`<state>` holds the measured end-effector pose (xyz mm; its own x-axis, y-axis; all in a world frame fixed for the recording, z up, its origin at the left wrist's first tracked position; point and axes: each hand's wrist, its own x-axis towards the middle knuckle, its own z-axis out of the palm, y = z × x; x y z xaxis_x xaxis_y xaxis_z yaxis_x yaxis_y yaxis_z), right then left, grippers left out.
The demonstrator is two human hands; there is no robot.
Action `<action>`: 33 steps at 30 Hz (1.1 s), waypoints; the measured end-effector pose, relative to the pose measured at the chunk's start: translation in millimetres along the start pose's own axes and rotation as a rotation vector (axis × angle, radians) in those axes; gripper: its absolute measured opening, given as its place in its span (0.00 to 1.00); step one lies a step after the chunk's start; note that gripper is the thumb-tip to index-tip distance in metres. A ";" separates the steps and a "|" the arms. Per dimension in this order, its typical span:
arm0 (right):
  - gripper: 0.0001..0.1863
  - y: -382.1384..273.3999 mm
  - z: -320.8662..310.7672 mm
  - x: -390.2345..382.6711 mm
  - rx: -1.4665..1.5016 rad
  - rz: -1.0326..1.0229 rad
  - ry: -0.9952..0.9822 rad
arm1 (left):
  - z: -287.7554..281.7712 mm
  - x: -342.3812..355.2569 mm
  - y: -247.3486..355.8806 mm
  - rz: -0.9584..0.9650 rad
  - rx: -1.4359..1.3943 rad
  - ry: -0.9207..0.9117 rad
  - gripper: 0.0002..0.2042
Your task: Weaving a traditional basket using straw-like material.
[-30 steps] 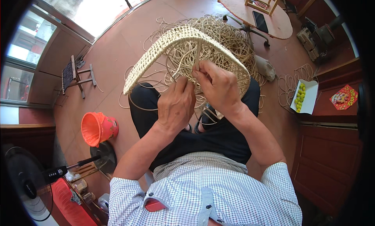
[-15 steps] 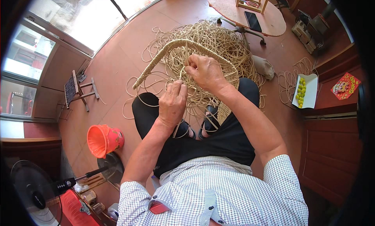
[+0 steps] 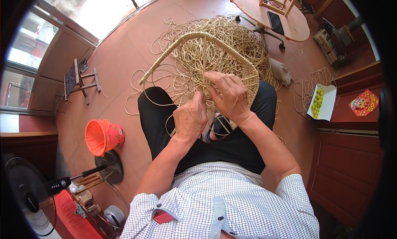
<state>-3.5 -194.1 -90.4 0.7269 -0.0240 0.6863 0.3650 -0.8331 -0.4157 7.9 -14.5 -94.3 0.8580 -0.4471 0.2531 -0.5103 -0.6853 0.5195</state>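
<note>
A curved piece of woven cream cord (image 3: 253, 88) rests over my lap, its band arching away from me and strands stretched down from it. My left hand (image 3: 190, 119) is closed on a strand below the arch, fingertips pinched. My right hand (image 3: 229, 96) is just right of it and slightly higher, fingers curled onto the upright strands (image 3: 204, 59). Loose cord loops hang round both hands and over my dark-trousered knees. Behind the piece lies a large tangled heap of cord (image 3: 237, 40).
A round table (image 3: 300, 26) with a phone (image 3: 275, 23) stands behind; a sack (image 3: 281, 71) lies by the heap. Right are a white tray (image 3: 326, 100) of yellow round items and cupboards. Left are a folding stool (image 3: 75, 82), red bucket (image 3: 103, 137), standing fan (image 3: 31, 193) and glazed doors.
Since half a second ago my right hand has come down the strands, closer to my left fingertips. Since a second ago the woven band has tilted, showing more of its narrow edge.
</note>
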 end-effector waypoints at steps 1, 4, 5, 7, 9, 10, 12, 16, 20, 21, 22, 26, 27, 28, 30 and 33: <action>0.21 -0.3 -0.8 -2.7 -0.020 -0.054 0.003 | -0.7 -1.2 -1.5 -0.003 0.001 -0.002 0.07; 0.19 9.5 6.4 -12.1 0.046 -0.044 -0.092 | -3.2 -3.1 -3.4 0.052 -0.039 0.010 0.07; 0.19 11.0 12.3 -16.0 0.045 -0.046 -0.087 | -4.4 -4.0 -2.3 0.036 -0.076 -0.030 0.06; 0.18 9.2 21.5 -20.4 0.088 0.018 -0.069 | -4.8 -5.7 -1.3 0.022 -0.111 -0.065 0.06; 0.18 9.9 20.6 -18.4 0.083 0.021 -0.091 | -2.7 -6.9 -2.5 -0.020 -0.250 -0.020 0.07; 0.18 8.4 19.3 -16.7 0.118 0.002 -0.051 | -4.9 -8.0 -2.1 -0.020 -0.250 -0.021 0.07; 0.17 5.1 16.0 -12.8 0.154 -0.016 -0.012 | -12.1 -10.2 -2.6 -0.052 -0.380 -0.023 0.08; 0.15 4.5 13.2 -5.2 0.173 -0.022 0.068 | -39.7 -6.6 3.6 -0.029 -0.463 -0.077 0.10; 0.12 10.3 19.9 -4.2 0.186 0.001 0.019 | -82.5 19.3 9.7 -0.240 -0.838 -0.324 0.14; 0.12 9.8 20.0 -3.7 0.187 0.001 0.020 | -93.6 24.8 12.4 -0.306 -1.000 -0.371 0.14; 0.11 7.3 19.9 -2.1 0.213 0.031 0.004 | -103.1 30.2 9.8 -0.298 -1.079 -0.393 0.16; 0.08 9.0 21.6 -4.1 0.222 0.111 0.004 | -113.4 48.8 8.8 -0.282 -1.383 -0.322 0.19; 0.08 9.3 22.0 -3.8 0.223 0.112 0.004 | -106.7 51.6 3.2 -0.282 -1.382 -0.321 0.19; 0.08 9.1 22.5 -3.3 0.218 0.102 0.003 | -99.8 53.4 -2.9 -0.299 -1.477 -0.252 0.19; 0.07 7.8 22.5 -2.1 0.215 0.093 0.001 | -88.8 55.5 -10.7 -0.368 -1.580 -0.153 0.18; 0.08 7.5 19.3 -1.7 0.187 0.072 -0.021 | -72.3 52.5 -18.1 -0.514 -1.602 -0.133 0.18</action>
<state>9.2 -189.6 -106.2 0.7664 -0.0667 0.6389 0.4120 -0.7120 -0.5686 66.4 15.9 -31.5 0.8514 -0.4781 -0.2158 0.4410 0.4296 0.7880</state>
